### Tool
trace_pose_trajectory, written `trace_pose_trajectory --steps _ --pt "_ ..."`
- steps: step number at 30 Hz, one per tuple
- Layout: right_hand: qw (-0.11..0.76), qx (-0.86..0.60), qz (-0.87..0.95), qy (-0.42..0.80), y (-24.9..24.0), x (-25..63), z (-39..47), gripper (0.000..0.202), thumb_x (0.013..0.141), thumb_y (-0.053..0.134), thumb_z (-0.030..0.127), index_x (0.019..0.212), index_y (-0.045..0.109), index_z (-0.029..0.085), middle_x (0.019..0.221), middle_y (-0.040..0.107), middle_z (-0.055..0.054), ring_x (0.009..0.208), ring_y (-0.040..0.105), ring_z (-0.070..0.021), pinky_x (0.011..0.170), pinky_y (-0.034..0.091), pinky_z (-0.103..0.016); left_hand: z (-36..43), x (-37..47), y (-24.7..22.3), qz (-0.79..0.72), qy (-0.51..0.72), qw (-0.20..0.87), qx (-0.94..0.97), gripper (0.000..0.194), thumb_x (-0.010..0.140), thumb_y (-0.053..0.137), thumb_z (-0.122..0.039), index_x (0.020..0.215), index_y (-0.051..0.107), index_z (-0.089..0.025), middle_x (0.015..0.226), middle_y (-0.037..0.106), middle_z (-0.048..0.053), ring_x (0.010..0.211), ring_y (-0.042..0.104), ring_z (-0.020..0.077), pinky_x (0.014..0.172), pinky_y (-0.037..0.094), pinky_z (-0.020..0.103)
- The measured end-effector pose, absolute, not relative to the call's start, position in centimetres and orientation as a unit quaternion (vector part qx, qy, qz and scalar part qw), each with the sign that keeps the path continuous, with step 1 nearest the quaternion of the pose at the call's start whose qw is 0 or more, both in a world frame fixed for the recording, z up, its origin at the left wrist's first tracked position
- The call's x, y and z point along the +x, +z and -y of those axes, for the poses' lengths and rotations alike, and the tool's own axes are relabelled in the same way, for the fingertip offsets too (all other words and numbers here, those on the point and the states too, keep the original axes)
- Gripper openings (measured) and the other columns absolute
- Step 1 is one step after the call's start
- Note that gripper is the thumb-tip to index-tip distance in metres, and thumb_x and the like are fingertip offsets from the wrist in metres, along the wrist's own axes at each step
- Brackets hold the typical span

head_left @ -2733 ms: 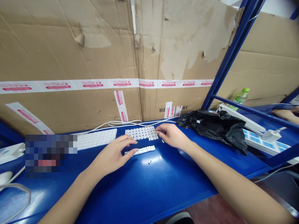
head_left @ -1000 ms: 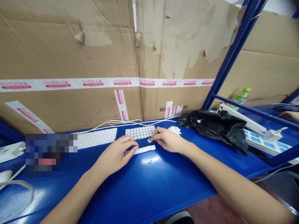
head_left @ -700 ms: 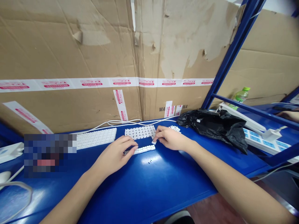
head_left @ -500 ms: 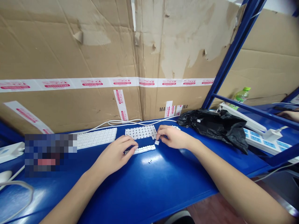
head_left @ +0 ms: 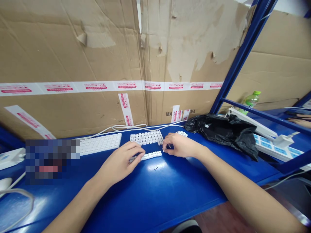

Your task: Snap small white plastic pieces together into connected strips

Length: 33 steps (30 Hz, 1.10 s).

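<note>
A short row of small white block-like pieces [head_left: 152, 155] lies on the blue table. My left hand [head_left: 123, 159] is closed around the row's left end, thumb and fingertips hiding that part. Just past the right end, my right hand [head_left: 178, 145] pinches a small white block [head_left: 164, 150], mostly covered by the fingertips. Behind the row sits a larger grid of similar white blocks [head_left: 146, 137]. More loose white pieces [head_left: 181, 133] lie behind my right hand. Several tiny dark-and-white bits [head_left: 156, 167] rest in front of the row.
A white keyboard [head_left: 100, 143] lies to the left. White cables [head_left: 121, 127] run along the cardboard wall [head_left: 73, 58]. A black plastic bag [head_left: 223, 129] and a power strip [head_left: 279, 147] are at right, near a blue frame [head_left: 238, 61]. Another person's hand [head_left: 301, 120] shows at the far right.
My right hand has come slightly nearer, toward the row's right end. The white block seen below its fingertips is now mostly hidden in them. My left hand has barely moved.
</note>
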State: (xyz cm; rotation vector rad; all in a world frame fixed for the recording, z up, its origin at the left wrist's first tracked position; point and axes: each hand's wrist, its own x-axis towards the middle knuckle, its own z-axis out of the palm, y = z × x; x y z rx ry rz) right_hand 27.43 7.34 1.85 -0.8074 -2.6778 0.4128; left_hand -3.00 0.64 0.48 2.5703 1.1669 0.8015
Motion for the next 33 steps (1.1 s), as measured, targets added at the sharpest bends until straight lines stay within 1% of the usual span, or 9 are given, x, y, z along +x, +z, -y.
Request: trace_pose_trajectory --steps 2,4,7,10,13,18,23,26,33 --pt "0.202 -0.280 0.929 0.134 2.2 27.3 -7.1 0.020 0.086 0.075 -0.001 0.090 0.077 0.019 0.092 0.080 -0.003 0.091 0.070 -0.0220 0.087 0.054 -0.034 -0.4 -2.5 0.6 -0.423 0.310 0.147 0.839 0.027 0.111 0.057 -0.040 0.122 0.077 -0.025 0.117 0.080 0.007 0.103 0.074 0.0261 0.090 0.059 0.038" --pt "0.272 -0.255 0.919 0.132 2.4 26.9 -6.6 0.015 0.091 0.075 0.004 0.093 0.075 0.019 0.097 0.079 -0.004 0.095 0.071 -0.0216 0.089 0.055 -0.035 -0.1 -2.0 0.6 -0.451 0.359 0.227 0.785 0.036 0.108 0.062 -0.046 0.137 0.072 -0.027 0.124 0.082 0.008 0.105 0.077 0.0267 0.087 0.062 0.037" --pt "0.373 -0.185 0.896 0.155 2.4 25.7 -5.4 0.009 0.097 0.073 0.011 0.097 0.074 0.020 0.104 0.079 -0.006 0.101 0.072 -0.0204 0.093 0.058 -0.035 0.0 -1.2 0.4 -0.439 0.407 0.376 0.707 0.056 0.103 0.071 -0.051 0.152 0.061 -0.027 0.137 0.080 0.011 0.123 0.076 0.0293 0.099 0.062 0.039" --pt "0.424 -0.123 0.881 0.172 2.0 24.4 -4.1 0.008 0.100 0.072 0.013 0.100 0.074 0.021 0.108 0.080 -0.008 0.102 0.075 -0.0197 0.093 0.060 -0.035 0.1 -0.8 0.3 -0.409 0.403 0.484 0.661 0.062 0.097 0.079 -0.051 0.151 0.063 -0.025 0.130 0.083 0.012 0.116 0.080 0.0297 0.097 0.065 0.039" --pt "0.435 -0.097 0.876 0.185 1.6 23.7 -3.2 0.007 0.102 0.072 0.014 0.103 0.074 0.021 0.111 0.080 -0.010 0.103 0.076 -0.0197 0.094 0.061 -0.035 0.2 -0.6 0.3 -0.400 0.396 0.520 0.643 0.052 0.091 0.086 -0.047 0.135 0.074 -0.021 0.112 0.088 0.010 0.097 0.083 0.0274 0.086 0.067 0.037" --pt "0.393 -0.132 0.880 0.233 2.0 24.5 -3.5 0.011 0.101 0.076 0.017 0.111 0.076 0.020 0.126 0.079 -0.012 0.114 0.075 -0.0216 0.099 0.061 -0.036 -0.2 -0.7 0.1 -0.416 0.425 0.498 0.631 0.044 0.090 0.087 -0.048 0.126 0.081 -0.024 0.107 0.087 0.008 0.091 0.082 0.0240 0.079 0.066 0.033" --pt "0.223 -0.190 0.905 0.309 1.9 25.3 -4.5 0.013 0.095 0.079 0.011 0.105 0.081 0.020 0.097 0.083 -0.001 0.080 0.074 -0.0140 0.075 0.056 -0.025 -0.8 -0.9 -0.4 -0.444 0.496 0.428 0.611 0.039 0.082 0.093 -0.049 0.110 0.083 -0.023 0.104 0.086 0.007 0.098 0.080 0.0252 0.089 0.065 0.034" --pt "0.156 -0.186 0.913 0.327 1.4 25.0 -4.6 0.019 0.092 0.078 0.004 0.102 0.083 0.019 0.096 0.083 -0.001 0.076 0.071 -0.0121 0.074 0.054 -0.023 -1.1 -1.1 -0.4 -0.453 0.512 0.396 0.613 0.039 0.083 0.093 -0.050 0.110 0.082 -0.023 0.102 0.085 0.007 0.097 0.078 0.0245 0.088 0.064 0.034" --pt "0.148 -0.197 0.909 0.337 1.2 24.9 -4.4 0.022 0.086 0.074 0.000 0.097 0.082 0.018 0.093 0.081 0.000 0.071 0.068 -0.0106 0.070 0.053 -0.021 -1.2 -1.2 -0.6 -0.460 0.507 0.377 0.624 0.040 0.084 0.091 -0.052 0.110 0.082 -0.023 0.099 0.084 0.007 0.094 0.076 0.0239 0.083 0.063 0.033"
